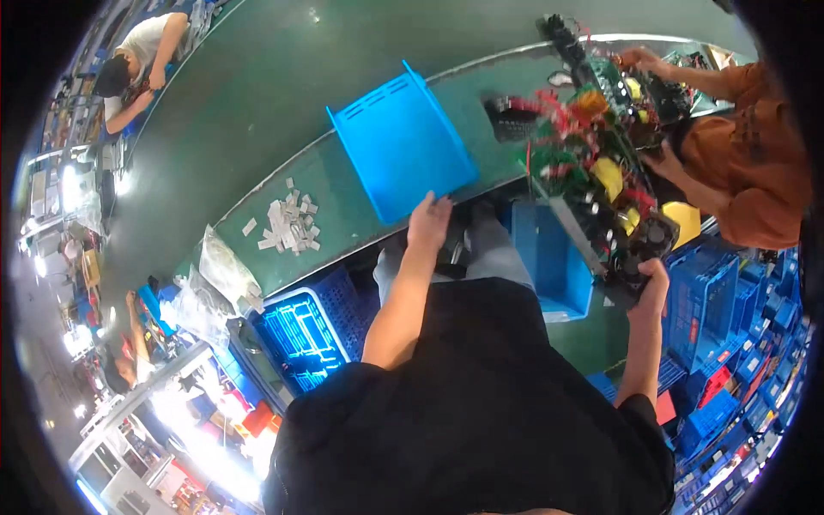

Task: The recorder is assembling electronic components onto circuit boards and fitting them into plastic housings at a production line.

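My left hand point(431, 221) is at the near edge of an empty light-blue plastic tray point(403, 142) on the green bench. Its fingers are stretched and apart, with nothing in them; whether they touch the rim I cannot tell. At the right, my right hand point(652, 285) grips the near dark end of a long tilted container point(577, 233). Heaped in it are electronic parts point(601, 159): green circuit boards, red wires, yellow pieces and black fans point(657, 232). The far part of the heap is blurred. My right fingertips are partly hidden by the container's end.
Small white pieces point(292, 225) lie on the bench beside clear plastic bags point(225, 270). A blue bin point(554, 257) stands by my right leg, a blue crate point(339, 313) by my left. A co-worker in brown point(747, 163) reaches into parts at the right. Stacked blue crates point(708, 296) stand behind.
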`<state>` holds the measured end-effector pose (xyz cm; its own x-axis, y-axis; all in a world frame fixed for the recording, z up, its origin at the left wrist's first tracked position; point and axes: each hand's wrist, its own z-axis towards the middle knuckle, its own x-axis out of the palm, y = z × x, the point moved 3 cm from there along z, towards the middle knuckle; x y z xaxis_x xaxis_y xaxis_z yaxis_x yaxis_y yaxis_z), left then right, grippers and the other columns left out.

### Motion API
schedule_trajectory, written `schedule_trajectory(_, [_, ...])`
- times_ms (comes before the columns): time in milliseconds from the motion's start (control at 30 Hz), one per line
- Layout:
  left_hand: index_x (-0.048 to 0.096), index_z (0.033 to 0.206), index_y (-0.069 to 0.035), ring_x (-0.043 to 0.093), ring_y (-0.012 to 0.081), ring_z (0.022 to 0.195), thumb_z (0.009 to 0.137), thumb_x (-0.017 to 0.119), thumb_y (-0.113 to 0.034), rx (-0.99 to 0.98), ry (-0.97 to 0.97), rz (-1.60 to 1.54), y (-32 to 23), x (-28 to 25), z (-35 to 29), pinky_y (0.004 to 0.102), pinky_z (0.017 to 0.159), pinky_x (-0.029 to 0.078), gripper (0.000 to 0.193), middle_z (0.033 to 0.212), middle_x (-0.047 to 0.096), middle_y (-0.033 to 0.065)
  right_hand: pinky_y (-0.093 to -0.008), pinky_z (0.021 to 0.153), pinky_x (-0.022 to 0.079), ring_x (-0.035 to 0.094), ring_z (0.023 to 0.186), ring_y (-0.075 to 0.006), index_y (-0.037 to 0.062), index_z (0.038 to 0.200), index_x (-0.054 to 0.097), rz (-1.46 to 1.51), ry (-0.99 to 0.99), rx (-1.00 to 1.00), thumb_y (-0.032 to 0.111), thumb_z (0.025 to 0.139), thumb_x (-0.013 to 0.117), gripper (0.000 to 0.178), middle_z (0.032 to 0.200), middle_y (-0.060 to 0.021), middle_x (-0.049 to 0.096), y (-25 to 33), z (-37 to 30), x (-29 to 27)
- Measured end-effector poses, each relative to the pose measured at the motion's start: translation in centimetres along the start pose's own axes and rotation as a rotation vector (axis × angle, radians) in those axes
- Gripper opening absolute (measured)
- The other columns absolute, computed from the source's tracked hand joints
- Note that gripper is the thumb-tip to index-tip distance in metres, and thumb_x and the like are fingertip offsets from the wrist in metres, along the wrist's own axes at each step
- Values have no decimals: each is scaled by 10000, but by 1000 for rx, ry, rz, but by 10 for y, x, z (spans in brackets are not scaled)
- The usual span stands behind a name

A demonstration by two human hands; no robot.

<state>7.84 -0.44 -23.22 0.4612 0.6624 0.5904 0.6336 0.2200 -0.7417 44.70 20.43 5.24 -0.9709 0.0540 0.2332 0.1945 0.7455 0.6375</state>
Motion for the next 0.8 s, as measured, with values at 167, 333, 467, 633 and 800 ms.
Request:
schedule_trajectory(167, [501,1228,39,584,258,1065,943,538,-128,-686,20,-176,-38,81,-18,377,928,474,332,1231,583,155,-469,821,547,647,873,-346,-70,1176,511,82,1,-90,164,695,484,536,1036,-198,630,-35,-4,14])
schedule_trajectory(333, [498,1320,-7,574,251,1104,948,400,-588,-398,176,420,-145,158,6,442,921,467,697,1212,597,133,-446,776,562,655,850,-320,-71,1194,509,73,76,-129,195,705,461,559,1026,-200,642,-68,-11,11])
schedule_trajectory(467, [483,1345,-9,516,297,1236,920,443,-599,-893,887,-468,-161,184,49,523,1010,413,728,1307,555,179,-457,730,566,654,815,-318,-68,1148,541,113,191,-170,201,712,462,518,971,-195,639,-106,-19,10])
schedule_trajectory(633, [603,1177,-26,636,274,995,862,616,-410,-497,538,251,-162,185,61,420,886,498,497,1080,664,146,-436,624,571,633,742,-277,-63,1097,543,164,-19,-160,189,703,520,468,887,-156,615,-170,-47,12])
schedule_trajectory(800, [650,1090,-17,634,142,773,895,591,-384,-37,652,921,-179,173,82,271,637,508,420,898,664,62,-358,666,553,622,736,-222,-23,1140,538,146,-85,-277,182,728,516,460,884,-102,608,-225,-55,25])
